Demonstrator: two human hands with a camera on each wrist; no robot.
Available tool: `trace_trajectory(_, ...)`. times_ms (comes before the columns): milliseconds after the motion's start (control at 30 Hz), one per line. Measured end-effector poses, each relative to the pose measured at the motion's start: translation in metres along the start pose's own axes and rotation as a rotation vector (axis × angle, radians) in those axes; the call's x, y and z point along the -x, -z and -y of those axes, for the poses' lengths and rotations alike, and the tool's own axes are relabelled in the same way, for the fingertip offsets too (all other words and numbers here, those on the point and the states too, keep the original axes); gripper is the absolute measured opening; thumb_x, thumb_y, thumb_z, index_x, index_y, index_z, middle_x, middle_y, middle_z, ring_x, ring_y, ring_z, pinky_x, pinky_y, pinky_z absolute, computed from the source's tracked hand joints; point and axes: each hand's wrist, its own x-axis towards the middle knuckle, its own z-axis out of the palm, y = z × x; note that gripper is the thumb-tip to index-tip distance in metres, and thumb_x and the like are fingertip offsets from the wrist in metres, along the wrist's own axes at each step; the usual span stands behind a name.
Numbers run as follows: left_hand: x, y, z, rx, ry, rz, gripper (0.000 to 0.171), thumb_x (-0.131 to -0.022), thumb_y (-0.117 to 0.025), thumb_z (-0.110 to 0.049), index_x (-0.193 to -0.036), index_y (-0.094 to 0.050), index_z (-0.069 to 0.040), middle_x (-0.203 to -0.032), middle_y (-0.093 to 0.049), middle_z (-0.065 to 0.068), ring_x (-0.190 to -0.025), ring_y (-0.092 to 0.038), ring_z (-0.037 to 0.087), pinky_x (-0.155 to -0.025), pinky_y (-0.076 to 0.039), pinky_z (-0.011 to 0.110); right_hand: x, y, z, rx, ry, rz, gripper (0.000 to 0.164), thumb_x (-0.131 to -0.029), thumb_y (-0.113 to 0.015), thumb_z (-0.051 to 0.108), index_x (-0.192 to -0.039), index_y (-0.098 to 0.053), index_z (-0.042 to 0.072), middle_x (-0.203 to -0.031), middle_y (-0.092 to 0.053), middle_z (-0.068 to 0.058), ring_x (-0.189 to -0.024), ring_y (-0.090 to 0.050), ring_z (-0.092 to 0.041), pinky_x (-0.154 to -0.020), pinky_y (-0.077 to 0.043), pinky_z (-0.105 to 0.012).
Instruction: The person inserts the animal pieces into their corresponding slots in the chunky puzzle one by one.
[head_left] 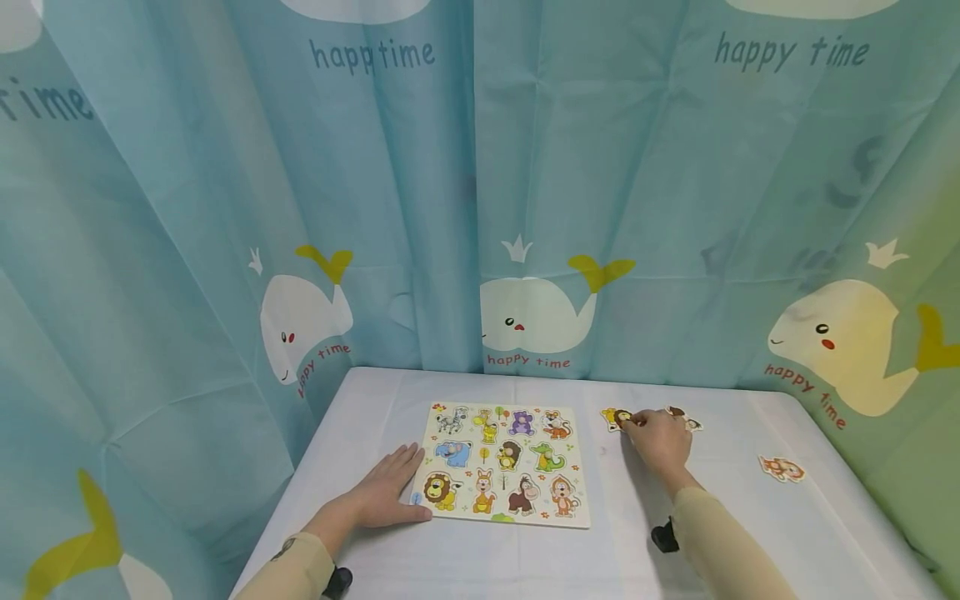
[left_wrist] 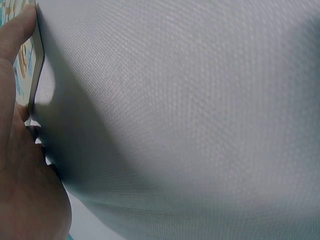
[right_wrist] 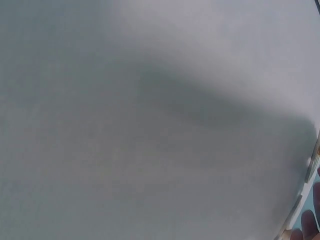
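Note:
A wooden animal puzzle board (head_left: 468,425) lies flat on the table with several animal pictures on its face. My left hand (head_left: 386,490) rests at its left side, fingers fairly straight along that edge and thumb at the near left corner. In the left wrist view, the thumb (left_wrist: 19,31) lies over the board's edge (left_wrist: 36,65). To the right of the board, my right hand (head_left: 662,443) pinches a lion puzzle piece (head_left: 611,417) between thumb and fingertips. Only fingertips (right_wrist: 309,222) of that hand show in the right wrist view.
Just beyond the right hand lies a brown and white puzzle piece (head_left: 692,423), partly covered by the fingers. An orange animal piece (head_left: 782,468) lies farther right on the white tabletop (head_left: 540,567). A blue whale-print curtain (head_left: 420,208) hangs behind the table.

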Motion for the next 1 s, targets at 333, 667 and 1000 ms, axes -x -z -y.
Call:
trace_trajectory(333, 0.0, 0.0, -0.001, -0.004, 0.011, 0.003, 0.112, -0.081, -0.072, -0.068, -0.161, -0.028, -0.003, -0.168, -0.022, 0.016, -0.155, -0.016, 0.036, -0.125, -0.019, 0.054, -0.006, -0.006, -0.002, 0.025, -0.009, -0.002, 0.033, -0.093, -0.073, 0.028, -0.099, -0.076, -0.003, -0.093, -0.071, -0.019, -0.098, -0.056, -0.045, -0.083, -0.042, -0.061)
trace_trajectory(667, 0.001, 0.002, -0.003, -0.008, 0.013, 0.007, 0.111, -0.081, -0.072, -0.068, -0.161, -0.029, -0.003, -0.168, -0.022, 0.015, -0.155, -0.017, 0.035, -0.125, -0.02, 0.053, -0.009, -0.011, 0.002, 0.018, -0.039, -0.01, 0.03, -0.093, -0.071, 0.027, -0.096, -0.075, -0.002, -0.094, -0.068, -0.019, -0.099, -0.054, -0.044, -0.085, -0.041, -0.062)
trace_trajectory(1000, -0.001, 0.0, -0.001, -0.011, 0.014, 0.0, 0.111, -0.081, -0.073, -0.067, -0.161, -0.029, -0.004, -0.168, -0.022, 0.014, -0.155, -0.017, 0.035, -0.125, -0.02, 0.053, -0.014, -0.016, 0.004, 0.037, -0.079, -0.012, 0.027, -0.092, -0.072, 0.026, -0.093, -0.075, -0.001, -0.091, -0.068, -0.018, -0.097, -0.053, -0.042, -0.085, -0.041, -0.06)
